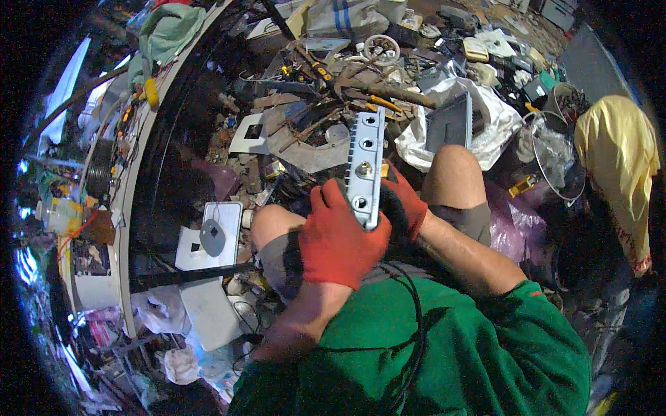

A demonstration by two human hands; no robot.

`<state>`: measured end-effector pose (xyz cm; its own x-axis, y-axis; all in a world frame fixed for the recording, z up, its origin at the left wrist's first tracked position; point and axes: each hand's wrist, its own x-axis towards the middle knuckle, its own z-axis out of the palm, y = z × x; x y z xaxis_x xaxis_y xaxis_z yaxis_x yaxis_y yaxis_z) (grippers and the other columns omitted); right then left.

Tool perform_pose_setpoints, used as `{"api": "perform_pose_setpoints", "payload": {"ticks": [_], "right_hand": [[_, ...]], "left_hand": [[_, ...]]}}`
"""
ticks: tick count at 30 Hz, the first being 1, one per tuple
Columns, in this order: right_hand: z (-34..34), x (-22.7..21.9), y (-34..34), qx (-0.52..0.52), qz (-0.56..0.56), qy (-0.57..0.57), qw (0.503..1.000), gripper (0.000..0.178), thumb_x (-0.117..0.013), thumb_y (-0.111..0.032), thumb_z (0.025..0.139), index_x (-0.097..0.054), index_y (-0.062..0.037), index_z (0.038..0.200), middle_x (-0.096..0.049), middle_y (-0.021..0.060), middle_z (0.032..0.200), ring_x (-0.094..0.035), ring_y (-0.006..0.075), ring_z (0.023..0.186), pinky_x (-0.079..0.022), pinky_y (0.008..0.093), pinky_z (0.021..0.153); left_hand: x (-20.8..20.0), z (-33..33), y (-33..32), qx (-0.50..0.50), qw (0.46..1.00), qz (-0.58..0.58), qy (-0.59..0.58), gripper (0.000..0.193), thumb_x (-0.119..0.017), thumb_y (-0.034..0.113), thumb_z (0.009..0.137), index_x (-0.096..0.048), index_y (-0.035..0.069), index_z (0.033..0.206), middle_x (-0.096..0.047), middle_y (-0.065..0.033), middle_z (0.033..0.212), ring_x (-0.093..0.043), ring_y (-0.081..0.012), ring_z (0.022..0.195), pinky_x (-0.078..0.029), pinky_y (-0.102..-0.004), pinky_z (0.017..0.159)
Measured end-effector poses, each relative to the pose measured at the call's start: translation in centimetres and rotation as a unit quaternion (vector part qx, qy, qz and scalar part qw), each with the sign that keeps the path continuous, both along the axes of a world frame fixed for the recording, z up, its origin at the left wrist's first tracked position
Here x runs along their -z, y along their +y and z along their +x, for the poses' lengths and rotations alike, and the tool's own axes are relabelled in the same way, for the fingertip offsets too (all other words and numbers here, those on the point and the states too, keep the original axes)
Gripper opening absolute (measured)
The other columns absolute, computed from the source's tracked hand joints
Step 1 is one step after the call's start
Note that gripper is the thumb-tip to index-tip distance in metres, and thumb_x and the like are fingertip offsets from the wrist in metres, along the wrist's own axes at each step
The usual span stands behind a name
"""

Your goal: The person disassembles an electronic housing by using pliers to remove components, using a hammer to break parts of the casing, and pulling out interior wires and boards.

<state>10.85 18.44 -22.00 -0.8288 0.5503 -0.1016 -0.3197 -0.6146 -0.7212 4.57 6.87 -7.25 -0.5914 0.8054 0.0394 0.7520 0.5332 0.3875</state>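
Finned metal housing (369, 186), pale grey and long, was held up above the person's lap and between the bared knees, its narrow side facing the camera and its fins along the left edge. Leftmost, a grey disc (214, 240) lay on a white panel (186, 258), nearer that panel's right edge than its left. Next came the left hand (345, 239), in a red glove, closed around the housing's lower end. The right hand (407, 201), gloved likewise, was bent in close to the housing's right edge; whether it gripped anything could not be told. Farther right, a grey ribbed panel (447, 125) stood tilted inside the rim of a white sack (496, 142), and a yellow cloth (614, 132) hung at the far right.

The housing looked stiff and hard, probably cast, and likely heavy for its bulk. Smooth faces might slip under fabric gloves, so the long edges and the fins seemed the surest hold; the brass-coloured fitting (363, 168) among the round holes was probably the part to spare.

The housing's far side was out of sight, its lower end was covered by the left hand, and the right fingertips were lost behind it. A small orange-yellow piece (384, 170) beside its right edge was too small to identify.
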Motion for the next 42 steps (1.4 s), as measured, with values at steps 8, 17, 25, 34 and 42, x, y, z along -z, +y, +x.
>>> {"api": "perform_pose_setpoints", "payload": {"ticks": [8,17,25,34,42], "right_hand": [[5.1,-7.5,0.2,0.131,0.475,0.051,0.869,0.049,-0.06,-0.013,0.086,-0.047,-0.0039,0.132,-0.049,0.0122,0.135,-0.052,0.0224,0.12,-0.042,0.0365,0.101],[10.0,-2.6,4.2,-0.193,0.307,0.026,0.932,0.041,-0.063,-0.024,0.085,-0.058,-0.005,0.121,-0.057,0.0101,0.122,-0.054,0.018,0.111,-0.043,0.0353,0.095],[7.5,-6.9,1.6,-0.155,0.003,-0.037,0.987,0.04,-0.061,-0.018,0.085,-0.055,-0.0053,0.123,-0.061,0.0117,0.116,-0.06,0.021,0.103,-0.049,0.0369,0.09],[12.2,-6.8,3.1,-0.034,-0.266,-0.024,0.963,0.039,-0.048,-0.016,0.092,-0.047,-0.0017,0.128,-0.06,0.0172,0.116,-0.064,0.0281,0.101,-0.052,0.0419,0.091],[12.4,-10.5,5.2,0.09,-0.156,0.037,0.983,0.031,-0.051,-0.023,0.088,-0.061,-0.0007,0.107,-0.065,0.0196,0.103,-0.066,0.0322,0.088,-0.055,0.0473,0.079]], "left_hand": [[-5.1,5.9,-2.4,0.154,0.981,0.041,0.107,0.088,-0.078,0.053,0.063,-0.044,0.005,0.129,-0.052,-0.0189,0.109,-0.062,-0.0342,0.083,-0.053,-0.0429,0.066],[-2.2,2.9,-3.6,0.276,0.894,0.29,0.199,0.094,-0.067,0.075,0.059,-0.054,0.011,0.127,-0.047,-0.019,0.128,-0.046,-0.0397,0.113,-0.037,-0.0584,0.091],[-9.2,-3.9,-0.6,0.433,0.885,0.069,0.158,0.095,-0.08,0.061,0.039,-0.06,0.017,0.121,-0.059,-0.011,0.113,-0.053,-0.036,0.109,-0.037,-0.0514,0.096],[-12.9,-4.9,-0.9,0.418,0.895,0.065,0.142,0.077,-0.085,0.051,0.044,-0.063,0.008,0.105,-0.065,-0.013,0.092,-0.063,-0.0349,0.086,-0.049,-0.0422,0.078],[-13.9,-3.9,-1.3,0.322,0.946,-0.028,0.026,0.079,-0.082,0.055,0.053,-0.06,0.002,0.107,-0.066,-0.0208,0.087,-0.065,-0.0387,0.084,-0.051,-0.0435,0.072]]}}
